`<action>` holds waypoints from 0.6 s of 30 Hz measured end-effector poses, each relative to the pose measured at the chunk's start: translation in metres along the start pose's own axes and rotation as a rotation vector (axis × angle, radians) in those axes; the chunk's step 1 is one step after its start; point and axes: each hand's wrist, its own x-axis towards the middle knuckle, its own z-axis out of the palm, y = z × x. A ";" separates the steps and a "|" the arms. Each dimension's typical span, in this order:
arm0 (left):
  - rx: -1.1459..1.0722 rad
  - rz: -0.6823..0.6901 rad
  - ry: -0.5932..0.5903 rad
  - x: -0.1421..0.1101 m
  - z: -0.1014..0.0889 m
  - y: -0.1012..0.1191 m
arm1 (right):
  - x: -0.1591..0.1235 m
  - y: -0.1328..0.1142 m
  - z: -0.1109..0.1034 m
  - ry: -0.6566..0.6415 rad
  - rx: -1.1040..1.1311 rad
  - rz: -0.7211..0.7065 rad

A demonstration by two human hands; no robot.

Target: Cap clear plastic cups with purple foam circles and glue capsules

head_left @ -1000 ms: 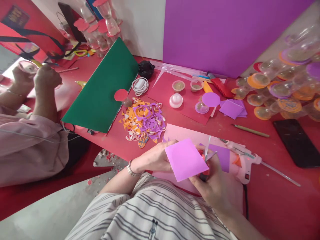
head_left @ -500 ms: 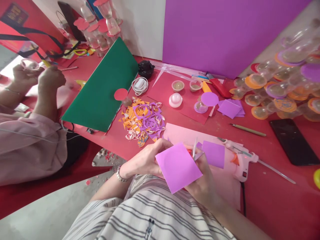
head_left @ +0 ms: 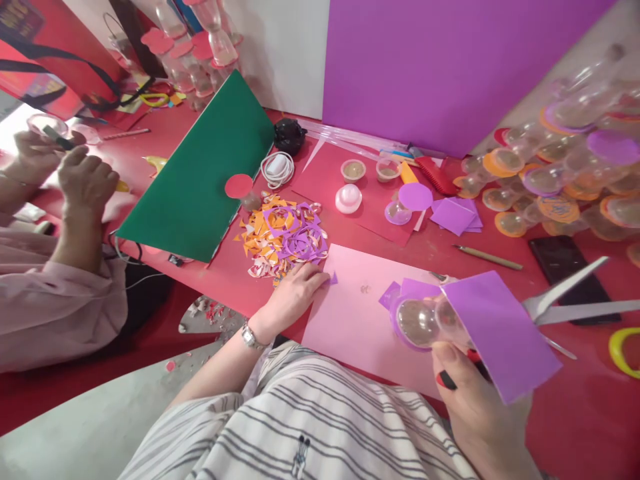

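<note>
My right hand [head_left: 475, 400] is closed around an hourglass made of clear plastic cups [head_left: 419, 323], with sand-coloured stuff inside. A purple paper square [head_left: 505, 333] covers its right end, and a round purple piece rims the other. The same hand also holds scissors [head_left: 565, 297], their blades apart and pointing right; the handles are mostly hidden. My left hand [head_left: 295, 297] lies palm down at the left edge of a pink sheet [head_left: 350, 340], fingers stretched out and touching small purple scraps [head_left: 334, 278]. A pile of orange and purple paper cuttings [head_left: 290, 233] is just beyond it.
A green board [head_left: 195, 180] leans on the left, a co-worker's hands [head_left: 85, 180] beyond it. Stacked cup hourglasses [head_left: 555, 167] stand at the right, near a phone [head_left: 560, 267]. A craft knife [head_left: 487, 257] and purple squares [head_left: 455, 215] lie on the red table.
My hands have parted. The right hand moved right with the scissors and purple-squared hourglass, now turned sideways. My left hand let go and moved to the scraps on the pink sheet.
</note>
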 end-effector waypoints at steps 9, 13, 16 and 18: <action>0.011 -0.016 -0.041 0.008 -0.003 -0.006 | -0.003 -0.005 -0.001 0.056 0.059 0.046; 0.081 -0.071 0.064 0.014 -0.014 -0.008 | -0.007 -0.009 0.006 0.106 0.113 0.064; 0.169 -0.159 0.211 0.025 -0.033 -0.015 | -0.007 -0.009 0.013 0.106 0.167 0.069; 0.226 -0.254 0.309 0.034 -0.049 -0.022 | -0.007 -0.007 0.015 0.103 0.190 0.060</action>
